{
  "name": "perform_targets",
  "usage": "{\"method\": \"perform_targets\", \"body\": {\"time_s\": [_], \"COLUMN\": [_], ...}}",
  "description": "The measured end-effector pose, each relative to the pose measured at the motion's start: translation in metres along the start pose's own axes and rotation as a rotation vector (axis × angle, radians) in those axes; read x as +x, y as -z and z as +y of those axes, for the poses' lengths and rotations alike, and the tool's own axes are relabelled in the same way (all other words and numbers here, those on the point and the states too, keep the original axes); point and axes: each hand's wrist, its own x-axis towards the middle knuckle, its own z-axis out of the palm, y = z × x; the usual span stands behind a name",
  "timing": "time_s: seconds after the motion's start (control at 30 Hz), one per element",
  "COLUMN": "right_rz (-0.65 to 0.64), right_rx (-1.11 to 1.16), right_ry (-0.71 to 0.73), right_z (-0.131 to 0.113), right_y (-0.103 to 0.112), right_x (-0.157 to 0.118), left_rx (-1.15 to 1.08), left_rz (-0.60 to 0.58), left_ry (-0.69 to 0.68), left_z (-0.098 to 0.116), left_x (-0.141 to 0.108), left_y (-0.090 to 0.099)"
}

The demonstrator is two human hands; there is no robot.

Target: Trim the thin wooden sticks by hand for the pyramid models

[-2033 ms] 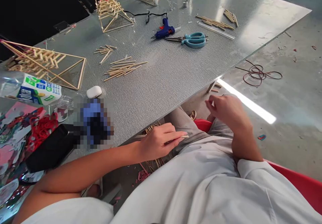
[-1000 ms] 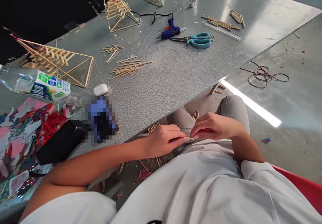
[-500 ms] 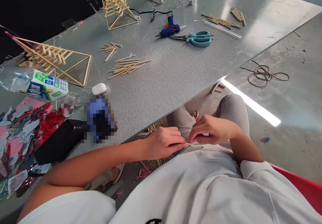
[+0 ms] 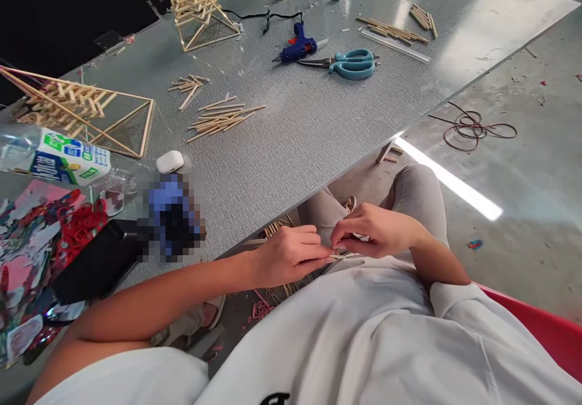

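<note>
L hand (image 4: 291,256) had fingertips pinched on a thin pale stick (image 4: 339,256), held in front of the shirt (image 4: 364,326), off the table (image 4: 291,150) edge; R hand (image 4: 375,229) fingertips met it too, grip unclear. Stick was prob. v. light, stiff but snappable, so best pinched gently nr. mid-length.

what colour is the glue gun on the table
Dark blue; the glue gun shows best in the head view.
</note>
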Motion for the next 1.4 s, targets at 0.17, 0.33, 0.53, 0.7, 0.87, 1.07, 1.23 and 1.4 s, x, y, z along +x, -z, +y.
{"method": "perform_targets", "body": {"time_s": [0.17,0.33,0.53,0.7,0.87,1.07,1.23,1.4], "right_rz": [0.115,0.202,0.352,0.468,0.493,0.537,0.576,0.567], "right_rx": [-0.150,-0.729,-0.620,-0.495,-0.628,-0.832,-0.917,-0.918], "right_ry": [-0.146,-0.688,-0.252,0.085,0.086,0.090,0.100,0.080], "right_z": [-0.002,-0.001,-0.014,-0.021,-0.014,-0.010,-0.004,0.006], "right_y": [0.005,0.022,0.014,0.002,-0.004,-0.010,-0.011,-0.012], "right_x": [-0.002,-0.023,-0.017,0.004,0.004,0.008,0.019,0.024], "left_rx": [-0.018,0.001,-0.019,-0.004,0.050,0.225,0.455,0.449], "left_rz": [0.063,0.190,0.251,0.311,0.332,0.368,0.343,0.336], "left_ry": [-0.006,-0.010,0.160,0.250,0.262,0.220,0.120,0.132], "left_z": [0.002,0.004,0.006,0.004,0.002,-0.004,-0.011,-0.014], "left_x": [-0.001,0.003,0.006,0.007,0.007,0.007,0.004,0.005], "left_y": [0.000,0.005,0.012,0.016,0.016,0.021,0.026,0.026]}}
